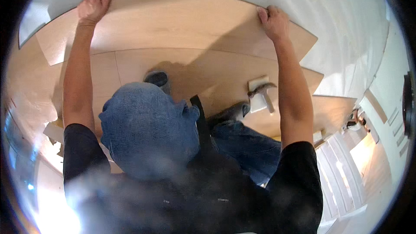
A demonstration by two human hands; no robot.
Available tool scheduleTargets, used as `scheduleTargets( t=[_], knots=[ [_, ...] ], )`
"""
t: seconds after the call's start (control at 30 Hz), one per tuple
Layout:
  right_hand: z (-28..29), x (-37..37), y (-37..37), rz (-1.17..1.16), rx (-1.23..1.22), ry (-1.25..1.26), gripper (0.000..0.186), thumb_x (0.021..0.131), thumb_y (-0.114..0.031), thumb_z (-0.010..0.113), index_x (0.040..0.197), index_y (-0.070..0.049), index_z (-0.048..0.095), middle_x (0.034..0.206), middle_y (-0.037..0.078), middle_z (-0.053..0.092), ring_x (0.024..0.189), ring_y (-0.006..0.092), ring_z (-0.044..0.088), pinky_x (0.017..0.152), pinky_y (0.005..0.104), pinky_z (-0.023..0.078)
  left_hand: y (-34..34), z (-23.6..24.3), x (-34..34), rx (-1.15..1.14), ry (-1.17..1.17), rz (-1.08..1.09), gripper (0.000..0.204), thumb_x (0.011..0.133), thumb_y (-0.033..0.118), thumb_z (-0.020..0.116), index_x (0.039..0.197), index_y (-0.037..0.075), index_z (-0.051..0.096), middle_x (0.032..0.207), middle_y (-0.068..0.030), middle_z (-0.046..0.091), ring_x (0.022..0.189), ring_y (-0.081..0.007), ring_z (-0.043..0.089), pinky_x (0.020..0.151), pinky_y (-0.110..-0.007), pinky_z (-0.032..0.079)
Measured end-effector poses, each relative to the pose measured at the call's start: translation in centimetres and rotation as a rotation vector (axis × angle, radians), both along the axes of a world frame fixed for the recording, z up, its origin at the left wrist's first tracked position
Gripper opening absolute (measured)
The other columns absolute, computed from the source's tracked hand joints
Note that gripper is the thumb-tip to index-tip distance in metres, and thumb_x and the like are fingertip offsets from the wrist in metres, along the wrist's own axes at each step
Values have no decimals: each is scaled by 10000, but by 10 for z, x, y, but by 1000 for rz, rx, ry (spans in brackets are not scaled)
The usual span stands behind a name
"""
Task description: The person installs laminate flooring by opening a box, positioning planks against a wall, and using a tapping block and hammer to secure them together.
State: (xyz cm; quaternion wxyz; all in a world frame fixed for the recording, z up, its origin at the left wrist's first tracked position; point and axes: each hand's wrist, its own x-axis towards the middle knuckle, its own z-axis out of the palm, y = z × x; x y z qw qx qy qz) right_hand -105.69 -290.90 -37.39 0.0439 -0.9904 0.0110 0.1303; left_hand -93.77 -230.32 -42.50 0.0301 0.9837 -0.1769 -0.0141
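The wood-look floor plank (182,19) lies crosswise at the far side of the laid planks (182,63), its long axis running left to right, bowed by the lens. The left hand (93,8) and right hand (274,21) pinch its far edge, fingertips hidden. Beyond spreads white sheeting (346,30); nearer, the forearm partly screens the floor beside a claw hammer (262,88).

Floor: light-brown, wood-grained planks (143,65), ends stepped along the right edge. Glossy whitish sheeting (342,26) spreads past the planks' far edge. Plain white wall (392,78) beyond right edge. Glaring white light (56,216), near-left corner; source indistinct.
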Motion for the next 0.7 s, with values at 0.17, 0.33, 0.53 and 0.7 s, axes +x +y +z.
scheduleTargets(
  t=[0.17,0.33,0.53,0.7],
  knots=[
    [40,-17,-31,-184,4,213,614,1040,-586,447,1127,-40,713,1150,199,711,1106,376,643,987,509,476,-65,21,-13,50,41,58,531,1046,438,445,762,76,711,809,-182,731,768,-443,706,741,-557,568],
    [8,-73,-28,-34,-14,-9,675,1037,-524,492,1497,-30,465,1502,184,506,1398,376,454,1221,502,302,-48,-30,-27,164,174,0,510,1045,420,441,872,33,726,946,-235,727,898,-466,685,847,-555,540],
    [34,-256,-93,-510,127,-112,565,906,-182,664,1402,18,479,1472,289,469,1357,459,455,1134,519,395,-76,12,-25,-49,136,157,543,1062,413,415,866,1,711,955,-263,710,903,-490,669,841,-560,529],
    [47,-425,-144,-502,-63,540,512,833,-169,670,1308,-10,563,1290,243,609,1221,425,576,1053,501,473,-83,-10,-23,25,184,126,569,1068,475,374,1009,18,708,1071,-247,711,1003,-477,649,923,-558,495]
  ],
)
